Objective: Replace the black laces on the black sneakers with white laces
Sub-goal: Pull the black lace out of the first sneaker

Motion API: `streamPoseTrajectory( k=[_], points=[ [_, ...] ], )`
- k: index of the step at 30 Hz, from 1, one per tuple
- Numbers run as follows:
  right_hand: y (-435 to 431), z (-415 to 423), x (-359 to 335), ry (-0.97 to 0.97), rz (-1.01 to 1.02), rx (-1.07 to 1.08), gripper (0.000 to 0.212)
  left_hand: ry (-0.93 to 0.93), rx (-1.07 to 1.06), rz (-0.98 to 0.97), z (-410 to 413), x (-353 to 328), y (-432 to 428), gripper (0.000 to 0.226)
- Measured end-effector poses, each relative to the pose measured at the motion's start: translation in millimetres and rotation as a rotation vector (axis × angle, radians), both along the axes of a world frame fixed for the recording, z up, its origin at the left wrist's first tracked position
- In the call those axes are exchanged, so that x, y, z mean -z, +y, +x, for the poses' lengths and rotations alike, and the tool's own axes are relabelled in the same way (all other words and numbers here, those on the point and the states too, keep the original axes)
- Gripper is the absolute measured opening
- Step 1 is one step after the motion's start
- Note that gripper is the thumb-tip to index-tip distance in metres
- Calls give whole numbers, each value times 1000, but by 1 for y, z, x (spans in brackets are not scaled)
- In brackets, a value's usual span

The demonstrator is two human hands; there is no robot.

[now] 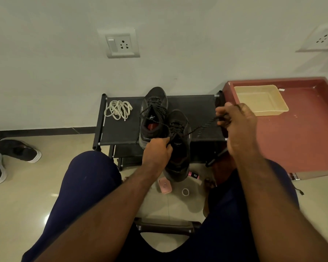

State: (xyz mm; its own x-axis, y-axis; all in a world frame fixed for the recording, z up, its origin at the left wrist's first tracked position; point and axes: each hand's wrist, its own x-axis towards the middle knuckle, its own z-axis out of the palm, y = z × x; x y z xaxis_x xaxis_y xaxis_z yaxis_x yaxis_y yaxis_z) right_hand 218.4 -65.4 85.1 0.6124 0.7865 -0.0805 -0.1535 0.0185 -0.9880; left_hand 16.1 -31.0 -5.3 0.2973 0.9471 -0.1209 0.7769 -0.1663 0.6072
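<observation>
Near sneaker [178,144] overhung the front edge of the rack [121,129], touching the far sneaker [153,110]. Your left hand [156,151] gripped its collar, fingers curled. Your right hand [235,125] pinched the black lace [201,128], stretched taut rightward. White laces [118,109] lay coiled at the rack's left end.

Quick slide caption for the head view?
Left hand grips the near sneaker; right hand holds its black lace taut.

Left hand [156,151] grips the near sneaker [180,159]; raised right hand [235,125] pinches its black lace [201,128].
</observation>
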Motion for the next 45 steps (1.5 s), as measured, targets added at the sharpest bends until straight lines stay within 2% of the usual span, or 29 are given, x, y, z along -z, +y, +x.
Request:
streamPoseTrajectory(
  k=[2,4,6,8,11,15,18,21,27,31,34,37,40,45],
  points=[
    [2,-4,11,-217,-81,22,16,5,-5,9,-1,3,-1,25],
    [6,-3,12,-337,-111,18,23,5,-14,8,-1,4,-3,27],
    [10,2,16,-405,-223,-87,54,10,-18,13,-1,4,-4,29],
    [9,5,28,-476,-386,-215,72,5,-17,21,-2,4,-5,27],
    [5,1,51,-698,-544,-394,67,0,-12,32,-2,5,-5,23],
    [3,-35,63,-613,-514,-506,68,-8,-19,41,0,6,-6,21],
    [0,-57,81,-766,-527,-433,51,2,-19,62,1,7,-7,20],
    [-2,-63,88,-840,-579,-336,26,12,-28,58,-1,6,-7,19],
    [-1,-58,93,-674,-500,-140,21,-70,-158,15,-1,1,-3,21],
    [-2,-60,95,-694,-543,-160,19,-64,-140,17,-2,-3,-7,21],
    [-2,-62,94,-662,-538,-163,18,2,-77,159,1,-9,-5,29],
    [-1,-64,93,-664,-532,-188,16,84,74,279,11,-15,3,25],
    [0,-63,92,-653,-527,-201,16,195,133,275,22,-18,10,25],
    [1,-61,92,-664,-535,-220,16,271,156,279,32,-21,18,18]
  ],
)
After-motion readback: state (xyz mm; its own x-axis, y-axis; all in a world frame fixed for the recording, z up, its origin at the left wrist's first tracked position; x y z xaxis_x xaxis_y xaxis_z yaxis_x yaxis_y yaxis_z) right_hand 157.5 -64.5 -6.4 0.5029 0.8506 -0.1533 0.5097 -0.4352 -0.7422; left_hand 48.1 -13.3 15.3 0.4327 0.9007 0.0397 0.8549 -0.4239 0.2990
